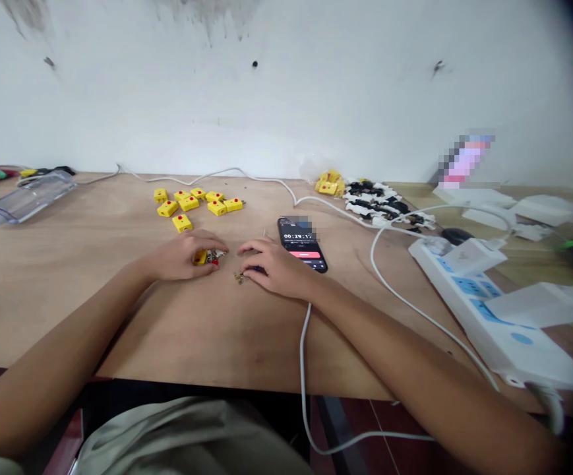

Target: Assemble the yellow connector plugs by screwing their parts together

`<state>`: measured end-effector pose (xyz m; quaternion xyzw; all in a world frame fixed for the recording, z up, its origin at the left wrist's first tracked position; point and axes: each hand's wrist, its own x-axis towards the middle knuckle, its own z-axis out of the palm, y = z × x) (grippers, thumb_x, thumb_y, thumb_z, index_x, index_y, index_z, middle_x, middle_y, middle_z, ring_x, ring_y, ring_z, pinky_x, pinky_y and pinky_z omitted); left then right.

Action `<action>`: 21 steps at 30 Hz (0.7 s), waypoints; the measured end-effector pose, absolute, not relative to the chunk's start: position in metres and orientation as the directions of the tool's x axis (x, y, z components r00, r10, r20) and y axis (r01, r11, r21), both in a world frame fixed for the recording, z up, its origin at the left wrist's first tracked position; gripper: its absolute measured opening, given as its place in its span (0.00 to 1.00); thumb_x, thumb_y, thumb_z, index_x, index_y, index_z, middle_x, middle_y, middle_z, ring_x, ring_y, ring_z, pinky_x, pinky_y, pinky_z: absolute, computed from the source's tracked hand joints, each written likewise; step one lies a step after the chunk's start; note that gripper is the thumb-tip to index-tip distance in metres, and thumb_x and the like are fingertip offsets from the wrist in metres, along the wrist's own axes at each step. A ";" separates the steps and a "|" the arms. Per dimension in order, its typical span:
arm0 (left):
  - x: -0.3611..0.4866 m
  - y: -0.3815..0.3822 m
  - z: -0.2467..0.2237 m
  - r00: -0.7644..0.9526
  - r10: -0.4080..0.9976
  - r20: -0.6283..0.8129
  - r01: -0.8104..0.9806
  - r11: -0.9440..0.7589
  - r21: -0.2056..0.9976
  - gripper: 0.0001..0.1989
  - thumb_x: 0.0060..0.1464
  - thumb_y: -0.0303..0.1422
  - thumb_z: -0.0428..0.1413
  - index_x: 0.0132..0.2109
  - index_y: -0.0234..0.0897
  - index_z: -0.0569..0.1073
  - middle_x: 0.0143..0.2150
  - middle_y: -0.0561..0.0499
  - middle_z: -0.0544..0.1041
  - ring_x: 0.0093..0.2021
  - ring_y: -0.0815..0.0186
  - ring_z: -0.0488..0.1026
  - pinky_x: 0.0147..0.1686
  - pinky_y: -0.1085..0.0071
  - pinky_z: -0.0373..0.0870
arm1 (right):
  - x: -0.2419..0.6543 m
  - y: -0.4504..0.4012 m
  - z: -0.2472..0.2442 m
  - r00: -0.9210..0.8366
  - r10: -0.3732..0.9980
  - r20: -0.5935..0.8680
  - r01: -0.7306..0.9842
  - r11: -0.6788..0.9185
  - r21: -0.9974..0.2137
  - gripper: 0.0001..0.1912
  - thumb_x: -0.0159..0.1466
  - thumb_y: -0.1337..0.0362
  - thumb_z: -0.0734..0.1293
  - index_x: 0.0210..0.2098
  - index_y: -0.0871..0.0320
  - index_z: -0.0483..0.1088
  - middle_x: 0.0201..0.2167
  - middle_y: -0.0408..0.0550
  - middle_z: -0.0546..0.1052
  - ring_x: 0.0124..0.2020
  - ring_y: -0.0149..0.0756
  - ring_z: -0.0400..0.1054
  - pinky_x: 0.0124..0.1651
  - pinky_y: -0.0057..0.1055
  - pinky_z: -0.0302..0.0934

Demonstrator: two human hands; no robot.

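The left hand [182, 257] has fingers closed on a small yellow block [200, 258], and small brass pieces [239, 278] lie just beside the right hand [276, 267], whose fingers are curved, but I cannot tell if they grip something.

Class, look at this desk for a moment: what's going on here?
A person sits at a wooden table. Their left hand is on a small yellow block, and their right hand is beside tiny brass parts. More yellow blocks lie ahead, and a phone showing a timer lies near the right hand.
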<state>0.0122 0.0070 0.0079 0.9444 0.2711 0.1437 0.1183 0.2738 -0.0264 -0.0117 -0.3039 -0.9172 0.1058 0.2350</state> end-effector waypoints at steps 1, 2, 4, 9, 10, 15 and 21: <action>0.012 0.007 0.008 0.813 0.546 0.202 0.478 -0.824 0.303 0.18 0.60 0.35 0.56 0.56 0.38 0.75 0.54 0.42 0.76 0.52 0.56 0.73 0.54 0.61 0.69 | 0.274 -0.027 -0.011 -0.710 0.601 0.366 0.509 0.798 -0.324 0.09 0.67 0.68 0.65 0.36 0.58 0.78 0.53 0.55 0.75 0.56 0.45 0.67 0.60 0.46 0.59; 0.011 0.008 0.007 0.812 0.549 0.199 0.482 -0.822 0.305 0.18 0.60 0.35 0.56 0.56 0.38 0.74 0.54 0.42 0.76 0.52 0.56 0.73 0.54 0.61 0.69 | 0.274 -0.027 -0.010 -0.714 0.595 0.369 0.508 0.803 -0.312 0.09 0.68 0.68 0.64 0.36 0.58 0.77 0.53 0.56 0.75 0.56 0.45 0.67 0.60 0.47 0.59; 0.010 0.008 0.007 0.807 0.559 0.193 0.491 -0.815 0.308 0.19 0.60 0.36 0.56 0.57 0.37 0.73 0.54 0.42 0.76 0.52 0.56 0.73 0.53 0.61 0.70 | 0.274 -0.027 -0.009 -0.711 0.589 0.385 0.508 0.808 -0.298 0.09 0.68 0.68 0.63 0.36 0.59 0.76 0.53 0.56 0.75 0.56 0.45 0.67 0.61 0.47 0.58; 0.010 0.007 0.009 0.807 0.562 0.179 0.492 -0.809 0.322 0.20 0.61 0.36 0.55 0.58 0.36 0.72 0.55 0.41 0.76 0.53 0.56 0.73 0.54 0.61 0.69 | 0.275 -0.021 -0.008 -0.649 0.632 0.423 0.569 0.773 -0.281 0.09 0.70 0.68 0.61 0.39 0.61 0.74 0.50 0.57 0.76 0.53 0.43 0.68 0.58 0.42 0.58; 0.009 0.007 0.009 0.805 0.565 0.181 0.493 -0.807 0.326 0.20 0.60 0.36 0.56 0.58 0.36 0.72 0.55 0.41 0.76 0.53 0.56 0.73 0.54 0.61 0.69 | 0.274 -0.019 -0.008 -0.646 0.643 0.412 0.594 0.762 -0.258 0.09 0.70 0.68 0.61 0.39 0.61 0.74 0.49 0.57 0.76 0.51 0.43 0.68 0.57 0.42 0.59; 0.004 0.009 0.009 0.799 0.563 0.211 0.485 -0.811 0.326 0.22 0.58 0.36 0.56 0.58 0.36 0.72 0.57 0.40 0.75 0.56 0.54 0.72 0.57 0.58 0.68 | 0.257 -0.006 -0.006 -0.674 0.674 0.304 0.679 0.726 -0.104 0.10 0.70 0.67 0.62 0.40 0.62 0.76 0.41 0.56 0.76 0.44 0.43 0.69 0.51 0.39 0.59; 0.001 0.009 0.010 0.777 0.588 0.225 0.506 -0.796 0.333 0.22 0.60 0.35 0.54 0.60 0.37 0.70 0.59 0.41 0.74 0.58 0.53 0.71 0.58 0.57 0.67 | 0.229 -0.002 -0.001 -0.718 0.656 0.231 0.644 0.753 -0.136 0.10 0.69 0.66 0.63 0.37 0.61 0.76 0.38 0.53 0.77 0.40 0.39 0.69 0.44 0.34 0.58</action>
